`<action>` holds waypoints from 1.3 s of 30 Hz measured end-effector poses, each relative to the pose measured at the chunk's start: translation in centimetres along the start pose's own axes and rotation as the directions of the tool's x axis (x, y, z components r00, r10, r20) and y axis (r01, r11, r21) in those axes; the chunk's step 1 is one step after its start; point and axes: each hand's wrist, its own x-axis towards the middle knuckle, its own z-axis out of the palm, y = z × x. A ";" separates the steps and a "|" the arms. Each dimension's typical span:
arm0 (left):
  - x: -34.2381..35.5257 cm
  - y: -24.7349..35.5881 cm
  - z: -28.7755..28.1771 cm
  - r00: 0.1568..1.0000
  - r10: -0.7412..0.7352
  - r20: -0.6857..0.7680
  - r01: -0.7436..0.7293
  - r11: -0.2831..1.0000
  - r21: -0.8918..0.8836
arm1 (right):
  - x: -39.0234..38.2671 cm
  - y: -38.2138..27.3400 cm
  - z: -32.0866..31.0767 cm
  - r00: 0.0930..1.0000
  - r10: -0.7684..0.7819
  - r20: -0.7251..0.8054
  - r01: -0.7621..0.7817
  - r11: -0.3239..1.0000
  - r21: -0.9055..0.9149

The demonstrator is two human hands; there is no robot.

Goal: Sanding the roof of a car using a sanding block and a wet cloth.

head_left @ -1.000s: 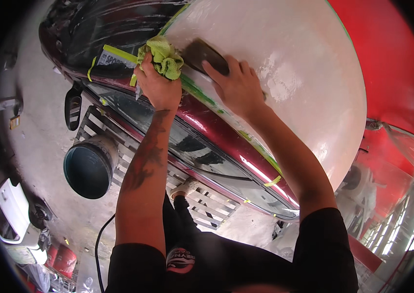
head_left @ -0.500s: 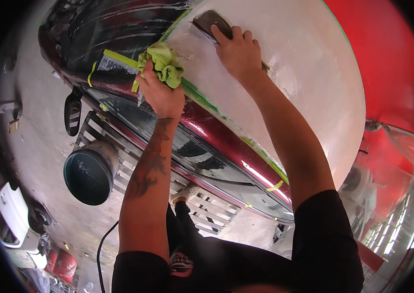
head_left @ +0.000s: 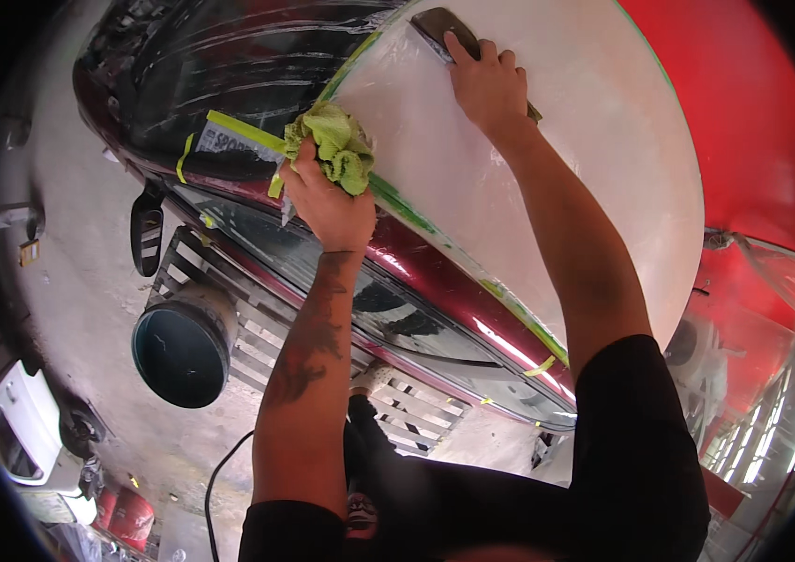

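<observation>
My left hand (head_left: 330,206) is closed around a crumpled yellow-green cloth (head_left: 336,145), at the taped edge of a car roof. The roof panel (head_left: 603,169) is a dull, pale whitish pink with wet-looking patches. Farther out on it, my right hand (head_left: 491,92) grips a long dark sanding block (head_left: 437,26), lying flat against the surface. Its two ends show beyond my fingers and palm. Green masking tape (head_left: 407,208) runs along the roof's edge, next to the glossy dark red side rail (head_left: 453,300).
Plastic film and a paper sheet (head_left: 229,140) cover the windshield. A dark bucket (head_left: 182,351) stands below on a slatted pallet (head_left: 257,342), near the side mirror (head_left: 146,229). A black cable (head_left: 215,487) hangs at lower left. A large red surface (head_left: 744,122) lies beyond the roof.
My right hand and the sanding block have slid slightly right and away across the roof. The whole view has shifted a little; my left hand still holds the cloth by the edge.
</observation>
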 end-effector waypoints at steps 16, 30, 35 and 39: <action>-0.2 0.0 -0.4 0.997 -0.070 0.044 0.070 0.997 0.013 | 0.1 0.3 0.0 0.999 0.030 -0.037 -0.029 0.999 0.026; -0.3 0.3 -0.1 0.992 -0.084 0.096 0.082 0.996 0.026 | 0.7 6.8 2.2 0.994 -0.034 -0.107 0.038 0.998 0.040; 0.0 -1.3 -2.2 0.990 -0.095 0.108 0.083 0.990 0.113 | -12.3 0.5 -1.5 0.992 -0.074 0.101 0.043 0.959 0.281; -0.3 -1.0 -1.6 0.995 -0.040 0.096 0.030 0.994 0.107 | -20.7 2.0 -6.1 0.950 -0.270 0.158 0.188 0.896 0.403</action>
